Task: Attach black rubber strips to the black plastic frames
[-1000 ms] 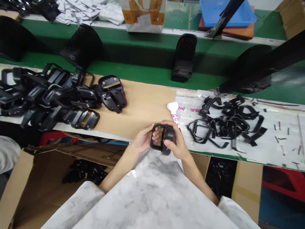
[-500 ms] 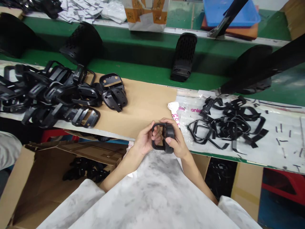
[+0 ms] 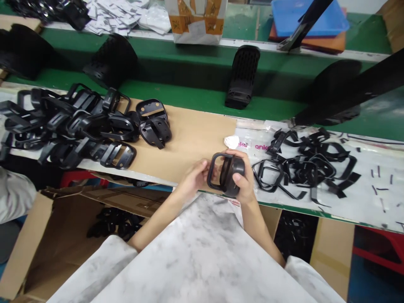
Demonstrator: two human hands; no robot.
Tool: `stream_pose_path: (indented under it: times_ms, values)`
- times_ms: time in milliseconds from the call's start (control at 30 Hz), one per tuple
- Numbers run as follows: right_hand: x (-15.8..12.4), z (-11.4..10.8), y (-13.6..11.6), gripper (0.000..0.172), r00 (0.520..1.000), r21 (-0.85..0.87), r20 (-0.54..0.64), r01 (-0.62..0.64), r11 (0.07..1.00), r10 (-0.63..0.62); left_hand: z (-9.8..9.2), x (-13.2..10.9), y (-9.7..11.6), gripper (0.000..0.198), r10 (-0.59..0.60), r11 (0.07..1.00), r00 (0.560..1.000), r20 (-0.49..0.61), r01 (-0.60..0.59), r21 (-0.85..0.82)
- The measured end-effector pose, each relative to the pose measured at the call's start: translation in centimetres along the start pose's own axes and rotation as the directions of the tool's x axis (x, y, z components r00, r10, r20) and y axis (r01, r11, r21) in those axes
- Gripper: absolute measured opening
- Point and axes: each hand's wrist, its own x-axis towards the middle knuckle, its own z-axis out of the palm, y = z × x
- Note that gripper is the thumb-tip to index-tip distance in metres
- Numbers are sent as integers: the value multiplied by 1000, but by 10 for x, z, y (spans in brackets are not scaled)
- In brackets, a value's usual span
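My right hand [image 3: 243, 176] grips a black plastic part with a handle loop [image 3: 236, 168], fingers over its top and thumb on its near face. The loop points left, toward my left hand [image 3: 195, 179]. That hand's fingers are apart and loosely bent beside the loop, some seen partly through it; no hold on the part shows. On the brown cardboard sheet [image 3: 192, 130] to the left lie similar black parts [image 3: 154, 131] and a large pile of them [image 3: 78, 120]. To the right is a heap of thin black frames and strips [image 3: 306, 162].
A white crumpled wrap [image 3: 231, 142] lies behind my right hand. Black slotted holders [image 3: 242, 78] stand along the green ledge. A dark post [image 3: 353, 92] slants across the right. Below the bench edge sits an open cardboard box [image 3: 63, 240] with black parts inside.
The black part has moved slightly right in my right hand and turned to show more of its face. My left hand's fingers have come away from the loop's left side.
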Motion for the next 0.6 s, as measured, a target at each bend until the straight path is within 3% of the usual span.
stream_pose_path:
  times_ms: [100, 267, 433, 600]
  values:
    - [5, -7, -4, 61, 998, -85, -35, 41, 996, -45, -11, -7, -9, 49, 111, 940, 993, 39, -117, 319]
    - [7, -10, -12, 51, 981, -275, 70, 196, 941, -183, -18, -13, -14, 51, 125, 676, 988, 86, -148, 722]
    - [1, 1, -21, 57, 963, -387, 141, 269, 882, -232, -12, -7, -13, 39, 146, 433, 988, 46, -106, 895]
    - [-5, 15, -25, 67, 939, -484, 204, 341, 806, -276, -19, -1, -13, 23, 98, 397, 993, 61, -95, 913]
